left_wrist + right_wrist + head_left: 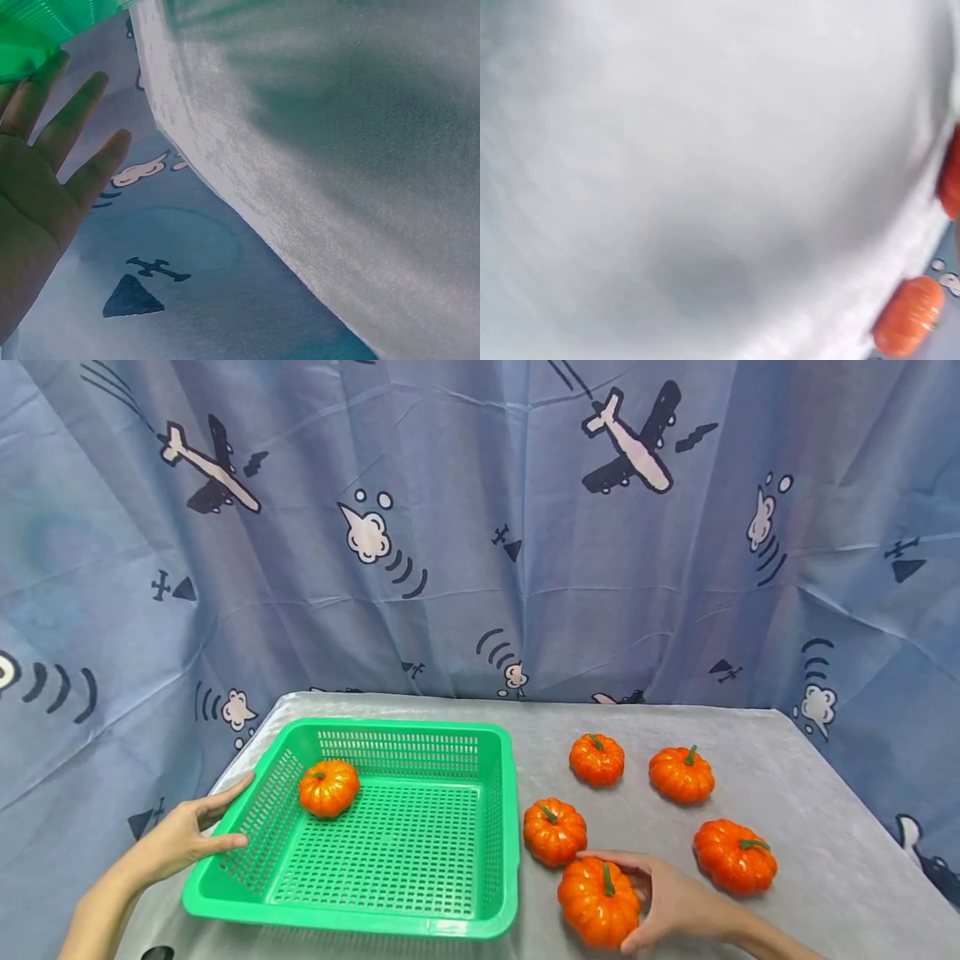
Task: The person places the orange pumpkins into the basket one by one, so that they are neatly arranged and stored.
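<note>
Head cam: R hand (663, 897) curls thumb & fingers round an orange pumpkin (596, 906), just R of a green plastic basket (352, 922) w/ another pumpkin (330, 789) inside; L hand (176, 839), fingers extended, touches basket's L side. L wrist cam: those fingers spread, straight. R wrist cam: two pumpkins (909, 316), R edge.

Blue airplane-print curtain (450, 460) behind pale grey tabletop (832, 860).

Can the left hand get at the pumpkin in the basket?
Likely yes. The left hand is at the left side of the basket, the pumpkin lies near that side, and nothing covers it from above; only the wall stands between.
</note>
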Action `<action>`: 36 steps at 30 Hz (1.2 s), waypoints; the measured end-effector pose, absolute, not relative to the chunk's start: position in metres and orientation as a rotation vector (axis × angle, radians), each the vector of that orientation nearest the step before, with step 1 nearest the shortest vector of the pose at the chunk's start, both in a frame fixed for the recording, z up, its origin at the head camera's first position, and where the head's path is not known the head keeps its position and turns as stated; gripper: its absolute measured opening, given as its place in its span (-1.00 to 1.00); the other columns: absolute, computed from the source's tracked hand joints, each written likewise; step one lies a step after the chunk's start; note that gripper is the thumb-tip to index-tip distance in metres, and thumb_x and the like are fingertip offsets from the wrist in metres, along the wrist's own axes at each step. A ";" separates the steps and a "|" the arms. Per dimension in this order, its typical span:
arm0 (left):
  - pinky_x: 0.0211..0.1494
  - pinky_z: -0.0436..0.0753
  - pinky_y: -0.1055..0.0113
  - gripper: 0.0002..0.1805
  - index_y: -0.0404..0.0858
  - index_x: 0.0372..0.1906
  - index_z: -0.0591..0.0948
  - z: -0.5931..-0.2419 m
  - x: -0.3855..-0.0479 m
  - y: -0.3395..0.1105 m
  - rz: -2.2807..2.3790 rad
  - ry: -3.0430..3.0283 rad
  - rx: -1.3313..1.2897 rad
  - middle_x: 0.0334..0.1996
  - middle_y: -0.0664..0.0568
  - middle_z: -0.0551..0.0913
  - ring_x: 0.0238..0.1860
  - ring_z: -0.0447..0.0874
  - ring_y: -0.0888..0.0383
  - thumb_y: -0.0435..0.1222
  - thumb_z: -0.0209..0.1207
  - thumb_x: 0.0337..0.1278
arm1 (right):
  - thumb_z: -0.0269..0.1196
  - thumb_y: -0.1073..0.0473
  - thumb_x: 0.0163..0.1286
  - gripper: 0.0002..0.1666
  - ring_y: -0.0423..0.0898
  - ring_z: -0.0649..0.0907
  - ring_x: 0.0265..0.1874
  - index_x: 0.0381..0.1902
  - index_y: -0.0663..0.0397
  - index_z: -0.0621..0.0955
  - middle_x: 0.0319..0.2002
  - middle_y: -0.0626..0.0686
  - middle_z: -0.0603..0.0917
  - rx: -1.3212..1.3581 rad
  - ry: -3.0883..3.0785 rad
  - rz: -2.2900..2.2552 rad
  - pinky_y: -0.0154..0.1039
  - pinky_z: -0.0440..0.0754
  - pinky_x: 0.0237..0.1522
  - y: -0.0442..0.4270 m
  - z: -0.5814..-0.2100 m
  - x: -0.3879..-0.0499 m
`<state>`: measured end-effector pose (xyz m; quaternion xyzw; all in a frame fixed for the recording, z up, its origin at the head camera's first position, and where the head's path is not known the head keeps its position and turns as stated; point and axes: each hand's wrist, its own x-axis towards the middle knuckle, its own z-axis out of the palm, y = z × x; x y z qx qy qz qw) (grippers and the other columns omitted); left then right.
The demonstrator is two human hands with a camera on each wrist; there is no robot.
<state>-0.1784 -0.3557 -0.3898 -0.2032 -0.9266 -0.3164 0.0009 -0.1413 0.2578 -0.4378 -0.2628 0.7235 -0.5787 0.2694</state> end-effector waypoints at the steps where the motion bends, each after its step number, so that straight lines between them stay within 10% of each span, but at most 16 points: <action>1: 0.05 0.52 0.60 -0.11 -0.15 0.48 0.19 -0.390 -0.178 -0.357 -0.990 -2.905 -0.635 0.39 0.19 0.19 0.16 0.49 -0.18 -0.27 0.36 0.04 | 0.44 0.32 0.07 -0.06 -0.24 0.52 0.14 0.39 0.24 0.30 0.26 -0.07 0.50 -0.709 2.000 -1.551 -0.45 0.49 0.14 0.257 -0.432 -0.143; 4: 0.05 0.50 0.63 -0.11 -0.18 0.47 0.20 -0.391 -0.176 -0.358 -0.979 -2.898 -0.627 0.39 0.21 0.19 0.16 0.47 -0.14 -0.28 0.36 0.03 | 0.48 0.29 0.02 -0.04 -0.33 0.50 0.14 0.38 0.20 0.33 0.27 -0.05 0.48 -0.664 2.128 -1.536 -0.49 0.47 0.13 0.253 -0.412 -0.149; 13: 0.08 0.49 -0.22 -0.10 -0.41 0.44 0.15 -0.384 -0.178 -0.352 -0.999 -2.939 -0.626 0.33 -0.43 0.21 0.11 0.42 -0.46 -0.28 0.35 0.04 | 0.55 0.25 -0.06 0.08 -0.06 0.58 0.05 0.42 0.14 0.30 0.25 0.29 0.43 -0.441 2.412 -1.645 -0.28 0.67 -0.04 0.227 -0.352 -0.173; 36: 0.16 0.39 -0.23 -0.13 -0.48 0.42 0.16 -0.386 -0.178 -0.348 -1.111 -2.903 -0.660 0.36 -0.42 0.16 0.18 0.36 -0.42 -0.29 0.34 0.07 | 0.55 0.25 -0.06 0.13 0.09 0.53 0.16 0.45 0.18 0.23 0.25 0.21 0.47 -0.454 2.363 -1.767 -0.13 0.61 0.10 0.115 -0.299 -0.237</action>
